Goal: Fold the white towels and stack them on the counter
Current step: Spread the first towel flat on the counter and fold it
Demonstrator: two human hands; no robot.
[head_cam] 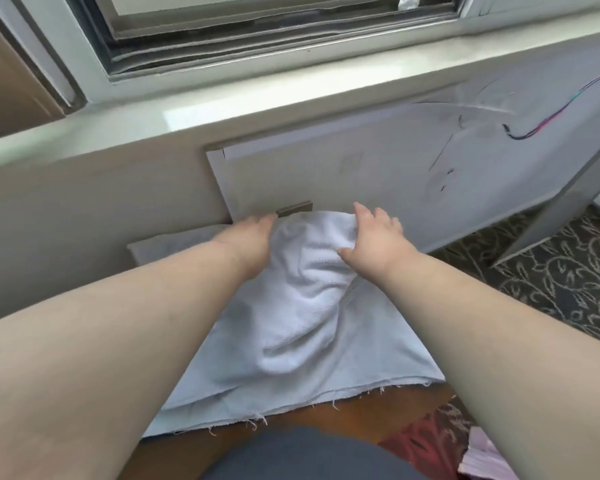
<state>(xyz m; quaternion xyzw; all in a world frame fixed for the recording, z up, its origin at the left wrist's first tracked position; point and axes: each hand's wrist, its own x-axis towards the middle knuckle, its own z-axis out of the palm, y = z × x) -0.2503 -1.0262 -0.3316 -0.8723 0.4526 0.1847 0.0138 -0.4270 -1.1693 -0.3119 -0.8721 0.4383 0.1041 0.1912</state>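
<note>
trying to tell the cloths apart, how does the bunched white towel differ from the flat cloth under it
The white towel is rumpled and humped up, while the pale blue cloth beneath lies spread flat. The towel has a thick, looped terry surface; the cloth looks thin and smooth. The cloth's near edge is frayed with loose threads; no such edge shows on the towel. The left hand and right hand rest on the towel only. Both are light in colour.
</note>
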